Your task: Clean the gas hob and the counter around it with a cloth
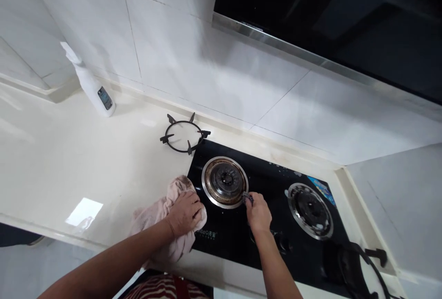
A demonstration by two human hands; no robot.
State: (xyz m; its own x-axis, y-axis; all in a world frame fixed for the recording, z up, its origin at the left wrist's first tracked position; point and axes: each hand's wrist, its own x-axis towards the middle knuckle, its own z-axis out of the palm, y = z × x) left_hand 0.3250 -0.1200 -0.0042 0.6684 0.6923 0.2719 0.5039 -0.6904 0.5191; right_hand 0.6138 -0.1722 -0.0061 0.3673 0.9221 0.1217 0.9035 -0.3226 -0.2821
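My left hand [186,213] is closed on a crumpled pink cloth [162,225], which lies over the front left part of the black gas stove [276,170] and the counter beside it. My right hand [258,211] grips a small dark grey scrubber, perhaps steel wool [247,196], at the right rim of the left burner [225,182]. Most of the scrubber is hidden by the fingers. Brown stains mark that burner's metal ring. To the right, the second burner [311,211] also has no pan support over it.
A black pan support [184,137] lies behind the stove's left corner. Farther left stands a white spray bottle [91,82] by the tiled wall. Another black pan support [355,266] is at the front right. The range hood [328,36] hangs above.
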